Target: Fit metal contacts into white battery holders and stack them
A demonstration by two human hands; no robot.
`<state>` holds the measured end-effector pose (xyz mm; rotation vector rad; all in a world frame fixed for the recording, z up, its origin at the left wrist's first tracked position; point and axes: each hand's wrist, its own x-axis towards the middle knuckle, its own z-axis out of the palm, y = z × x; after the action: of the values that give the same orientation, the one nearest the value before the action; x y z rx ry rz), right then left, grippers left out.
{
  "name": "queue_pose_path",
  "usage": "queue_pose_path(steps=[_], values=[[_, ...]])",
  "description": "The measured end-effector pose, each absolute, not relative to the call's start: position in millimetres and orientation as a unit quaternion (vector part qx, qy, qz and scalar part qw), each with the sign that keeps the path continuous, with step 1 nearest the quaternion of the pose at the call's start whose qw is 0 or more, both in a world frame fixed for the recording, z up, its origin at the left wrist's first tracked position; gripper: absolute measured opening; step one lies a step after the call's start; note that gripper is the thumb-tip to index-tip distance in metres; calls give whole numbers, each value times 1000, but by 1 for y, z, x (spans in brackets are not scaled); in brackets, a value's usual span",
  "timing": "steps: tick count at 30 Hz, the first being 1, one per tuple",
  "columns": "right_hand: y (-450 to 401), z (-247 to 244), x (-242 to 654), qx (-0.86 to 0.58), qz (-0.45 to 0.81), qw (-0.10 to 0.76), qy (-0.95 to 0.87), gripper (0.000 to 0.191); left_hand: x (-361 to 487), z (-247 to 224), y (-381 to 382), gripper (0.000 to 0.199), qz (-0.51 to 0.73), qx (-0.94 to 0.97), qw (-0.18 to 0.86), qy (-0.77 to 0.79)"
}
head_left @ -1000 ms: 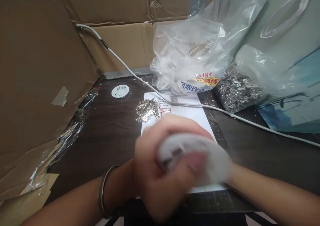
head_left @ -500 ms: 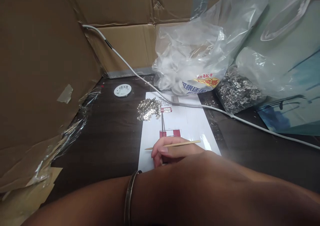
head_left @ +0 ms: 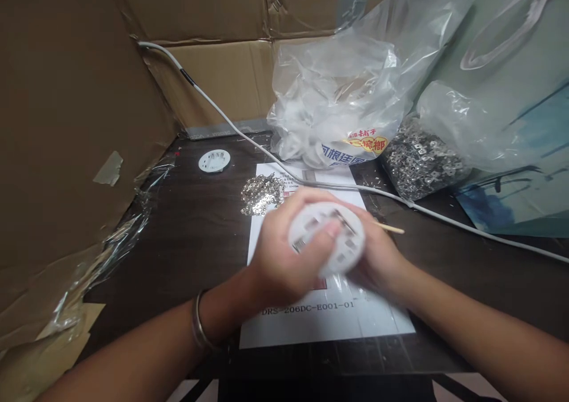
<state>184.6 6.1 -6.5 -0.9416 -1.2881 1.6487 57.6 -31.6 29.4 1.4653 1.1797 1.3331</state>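
A white round plastic disc (head_left: 306,218) with slots and metal pieces in it is gripped by my left hand (head_left: 280,254), the thumb across its face. My right hand (head_left: 377,254) is behind and to the right of the disc, its fingers mostly hidden, with a thin wooden stick (head_left: 392,228) jutting out to the right. Under both hands lies a printed white sheet (head_left: 311,325). A pile of small shiny metal pieces (head_left: 260,195) rests at the sheet's upper left. Another white disc (head_left: 214,161) lies farther left on the dark table.
Cardboard walls (head_left: 217,82) stand at the left and back. A white cable (head_left: 231,123) crosses the table over the sheet. A clear bag of white parts (head_left: 306,123) and a bag of metal parts (head_left: 422,159) sit at the back right.
My left arm has drawn back from across the view, and a disc in my left hand now shows above the sheet. My right hand has risen and moved right with the stick.
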Motion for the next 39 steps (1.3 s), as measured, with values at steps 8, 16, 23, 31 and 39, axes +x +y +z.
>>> queue_pose_path(steps=[8, 16, 23, 31, 39], values=[[14, 3, 197, -372, 681, 428, -463, 28, 41, 0, -9, 13, 536, 516, 482, 463], [26, 13, 199, -362, 762, 430, -320, 12, 45, -7, -14, 40, 502, 485, 599, 392], [24, 18, 200, -355, 782, 415, -301, 14, 47, -8, -15, 47, 515, 488, 594, 379], [26, 18, 203, -375, 708, 442, -402, 11, 45, -7, -16, 31, 501, 486, 613, 369], [26, 18, 204, -366, 716, 437, -403, 12, 47, -5, -17, 32, 506, 483, 614, 366]])
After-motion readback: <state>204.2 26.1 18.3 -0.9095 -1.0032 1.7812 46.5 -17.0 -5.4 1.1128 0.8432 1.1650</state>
